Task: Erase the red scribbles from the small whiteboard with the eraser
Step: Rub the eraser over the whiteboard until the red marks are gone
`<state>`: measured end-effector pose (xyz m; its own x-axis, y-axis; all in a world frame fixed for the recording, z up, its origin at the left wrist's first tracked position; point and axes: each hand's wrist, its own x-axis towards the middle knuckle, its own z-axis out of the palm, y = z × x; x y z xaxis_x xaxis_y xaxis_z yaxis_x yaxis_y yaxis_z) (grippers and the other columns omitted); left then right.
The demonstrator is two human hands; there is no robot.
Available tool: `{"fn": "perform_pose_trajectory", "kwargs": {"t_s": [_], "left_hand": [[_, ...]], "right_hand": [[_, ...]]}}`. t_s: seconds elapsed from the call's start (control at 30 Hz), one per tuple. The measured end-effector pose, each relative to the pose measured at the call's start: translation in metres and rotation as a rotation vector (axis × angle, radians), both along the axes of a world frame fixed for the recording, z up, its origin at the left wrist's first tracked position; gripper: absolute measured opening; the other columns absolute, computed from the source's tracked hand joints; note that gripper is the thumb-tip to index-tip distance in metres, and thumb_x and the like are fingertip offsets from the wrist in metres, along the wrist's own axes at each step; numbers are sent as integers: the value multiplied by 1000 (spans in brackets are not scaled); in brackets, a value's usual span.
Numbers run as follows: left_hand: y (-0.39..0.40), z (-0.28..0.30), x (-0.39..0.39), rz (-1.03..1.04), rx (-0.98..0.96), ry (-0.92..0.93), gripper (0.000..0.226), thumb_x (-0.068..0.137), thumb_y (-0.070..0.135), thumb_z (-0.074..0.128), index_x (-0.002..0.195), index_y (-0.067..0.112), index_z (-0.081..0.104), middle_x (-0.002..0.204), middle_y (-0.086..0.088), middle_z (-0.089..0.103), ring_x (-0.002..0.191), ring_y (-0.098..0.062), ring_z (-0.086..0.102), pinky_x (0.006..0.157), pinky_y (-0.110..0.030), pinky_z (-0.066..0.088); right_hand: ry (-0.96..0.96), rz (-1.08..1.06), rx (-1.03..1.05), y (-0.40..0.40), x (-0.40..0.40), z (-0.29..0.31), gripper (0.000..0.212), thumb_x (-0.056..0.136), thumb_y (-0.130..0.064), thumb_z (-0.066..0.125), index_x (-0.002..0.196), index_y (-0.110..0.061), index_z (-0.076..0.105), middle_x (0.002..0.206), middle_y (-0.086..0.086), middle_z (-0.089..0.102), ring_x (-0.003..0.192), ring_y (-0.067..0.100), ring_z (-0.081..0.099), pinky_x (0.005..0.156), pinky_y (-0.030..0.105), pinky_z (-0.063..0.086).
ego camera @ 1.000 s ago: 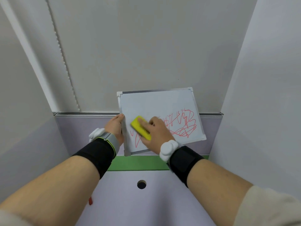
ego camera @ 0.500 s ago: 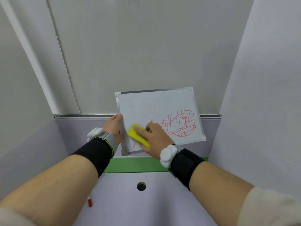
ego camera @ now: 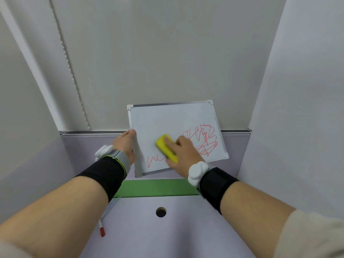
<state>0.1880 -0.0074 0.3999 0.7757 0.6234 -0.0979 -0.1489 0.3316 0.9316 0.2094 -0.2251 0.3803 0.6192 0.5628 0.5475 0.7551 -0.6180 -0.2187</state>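
Note:
A small whiteboard (ego camera: 167, 120) with a grey frame leans tilted against the back panel. Red scribbles (ego camera: 204, 140) cover its lower right part, and a short red zigzag (ego camera: 155, 162) sits near its lower left corner. My left hand (ego camera: 126, 146) grips the board's left edge. My right hand (ego camera: 183, 155) presses a yellow eraser (ego camera: 163, 148) flat on the board's middle, between the two red patches. My fingers hide the eraser's right side.
A red-capped marker (ego camera: 103, 220) lies on the lilac desk (ego camera: 167, 235) under my left forearm. A round cable hole (ego camera: 161, 211) sits in the desk's middle, with a green strip (ego camera: 156, 188) behind it. Pale partition walls close in left, right and behind.
The eraser slid left and down, then came back right and up to the board's middle. The red marks near the left are fewer than before. My left hand kept its hold.

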Motion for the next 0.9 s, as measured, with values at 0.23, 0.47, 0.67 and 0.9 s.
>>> {"fn": "perform_pose_trajectory", "kwargs": {"t_s": [0.23,0.47,0.67,0.9], "left_hand": [[15,-10,6,-16,5,39,29,93,26,64,119,16,69,116,-5,73,107,-29,68,103,-47,51],[16,-17,15,0,-7,-1,27,97,23,60,121,16,68,109,-4,73,103,-26,69,100,-43,53],[33,-24,20,-20,10,-2,37,94,28,62,128,14,66,120,-6,73,106,-26,70,103,-45,52],[35,-26,23,-7,-1,15,14,91,26,66,102,21,73,103,-1,77,96,-22,74,97,-42,56]], "right_hand": [[124,-322,157,-41,39,10,70,87,-42,62,149,-34,29,107,10,41,100,30,43,95,37,42],[-103,77,-89,-17,17,-7,69,84,-35,67,146,-28,38,101,12,46,89,28,43,81,38,44],[119,-456,187,-69,58,16,69,87,-41,61,148,-30,31,107,10,40,100,30,43,95,35,41],[-40,-68,-41,-37,40,2,69,87,-37,63,148,-27,33,107,12,43,96,30,42,91,44,44]]}}
